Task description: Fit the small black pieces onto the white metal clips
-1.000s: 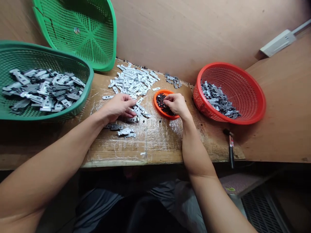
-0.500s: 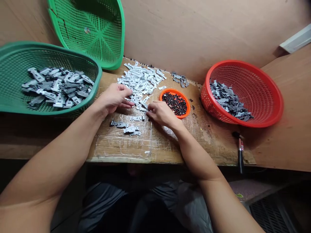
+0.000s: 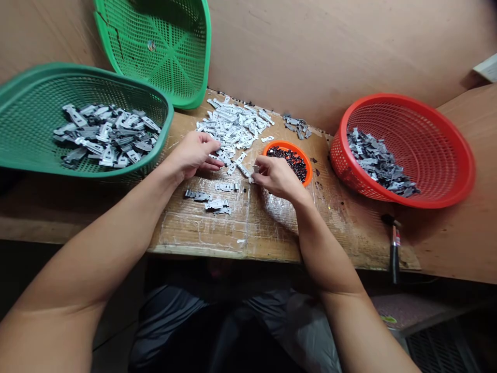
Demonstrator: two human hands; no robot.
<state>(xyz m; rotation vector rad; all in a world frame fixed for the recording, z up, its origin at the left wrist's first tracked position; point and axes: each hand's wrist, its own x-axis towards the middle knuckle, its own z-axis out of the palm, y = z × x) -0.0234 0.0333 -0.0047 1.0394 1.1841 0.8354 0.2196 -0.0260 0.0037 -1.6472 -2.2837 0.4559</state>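
Shiny metal clips (image 3: 235, 127) (some duller) on scuffed wooden board (image 3: 272, 233)

left fingers (image 3: 212, 165) partly hidden

Both forearms are bare to beyond the elbow — no sleeves, no watch, no gloves, no rings that show. The left hand (image 3: 195, 154) and right hand (image 3: 275, 177) have short, unpainted nails. Below the bench edge the lap shows dark grey cloth — loose, creased, slightly shiny, like light trousers or shorts.
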